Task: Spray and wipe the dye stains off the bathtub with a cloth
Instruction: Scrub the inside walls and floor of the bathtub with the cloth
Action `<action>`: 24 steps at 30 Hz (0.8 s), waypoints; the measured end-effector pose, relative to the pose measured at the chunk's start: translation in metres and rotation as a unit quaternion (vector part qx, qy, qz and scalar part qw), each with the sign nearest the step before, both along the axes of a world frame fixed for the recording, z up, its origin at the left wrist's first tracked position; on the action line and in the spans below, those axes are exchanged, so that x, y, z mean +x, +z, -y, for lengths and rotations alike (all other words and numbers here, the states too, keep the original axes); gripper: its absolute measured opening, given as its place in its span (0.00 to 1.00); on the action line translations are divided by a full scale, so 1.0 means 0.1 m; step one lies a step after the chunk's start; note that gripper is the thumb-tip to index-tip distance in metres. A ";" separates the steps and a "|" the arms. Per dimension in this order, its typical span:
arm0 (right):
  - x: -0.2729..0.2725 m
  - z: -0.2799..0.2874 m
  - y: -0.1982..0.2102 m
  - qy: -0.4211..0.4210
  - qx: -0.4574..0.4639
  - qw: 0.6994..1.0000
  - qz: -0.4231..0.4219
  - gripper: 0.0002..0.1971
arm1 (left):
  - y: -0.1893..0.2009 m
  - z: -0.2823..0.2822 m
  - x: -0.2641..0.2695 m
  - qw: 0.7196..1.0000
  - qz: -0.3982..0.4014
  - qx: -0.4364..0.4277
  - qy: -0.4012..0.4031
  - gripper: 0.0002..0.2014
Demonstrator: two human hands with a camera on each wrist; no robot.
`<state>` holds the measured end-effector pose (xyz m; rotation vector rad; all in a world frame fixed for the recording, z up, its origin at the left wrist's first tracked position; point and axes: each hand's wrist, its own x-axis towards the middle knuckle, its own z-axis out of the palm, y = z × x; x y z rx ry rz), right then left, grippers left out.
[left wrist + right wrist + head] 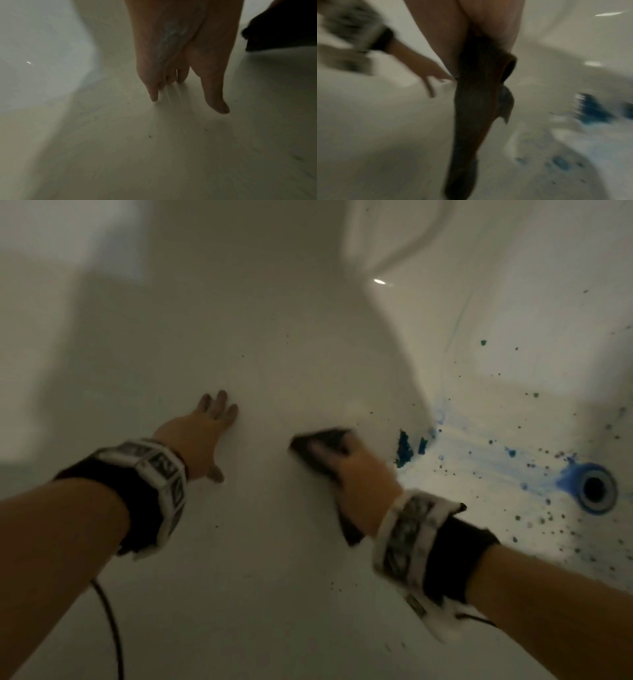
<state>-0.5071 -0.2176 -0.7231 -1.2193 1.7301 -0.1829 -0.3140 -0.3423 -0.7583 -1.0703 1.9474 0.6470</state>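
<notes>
I am looking into a white bathtub [274,337]. My right hand [342,460] lies flat on a dark cloth [308,445] and presses it against the tub's surface, fingers stretched over it; motion blurs it. Blobs of blue dye stain [404,446] sit just right of the cloth, with streaks and specks spreading toward the drain [597,489]. My left hand [212,419] rests open on the tub with fingers straight, left of the cloth and holding nothing. The right wrist view shows the cloth [471,121] under my hand and the blue stain [594,108] to its right.
Blue specks dot the tub floor and the right wall [513,354]. The drain has a blue ring around it. A black cable [109,628] hangs below my left forearm. In the left wrist view the fingers [214,94] touch bare white surface.
</notes>
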 end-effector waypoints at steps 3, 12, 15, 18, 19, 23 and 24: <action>0.33 -0.33 0.23 0.161 0.116 0.972 0.126 0.23 | 0.04 -0.29 0.07 0.998 0.016 0.038 -0.046 0.56; 0.21 -0.59 -0.07 0.437 0.245 0.864 -0.046 0.29 | 0.05 -0.25 -0.03 0.993 0.072 0.066 -0.071 0.48; -0.08 -0.42 -0.24 0.385 0.149 0.898 -0.154 0.32 | 0.05 -0.22 0.02 0.994 0.066 0.049 -0.074 0.46; -0.40 -0.26 -0.36 0.306 0.130 0.913 -0.239 0.37 | 0.06 -0.26 0.02 0.994 0.070 0.044 -0.065 0.44; -0.50 -0.20 -0.41 0.257 0.124 0.922 -0.262 0.37 | 0.07 -0.28 0.00 0.994 0.077 0.039 -0.067 0.44; -0.81 -0.03 -0.44 0.146 0.125 0.935 -0.297 0.34 | 0.12 -0.40 -0.22 0.989 0.083 -0.044 -0.114 0.39; -0.84 -0.04 -0.40 0.137 0.106 0.944 -0.281 0.34 | 0.13 -0.43 -0.30 0.989 0.059 -0.065 -0.119 0.39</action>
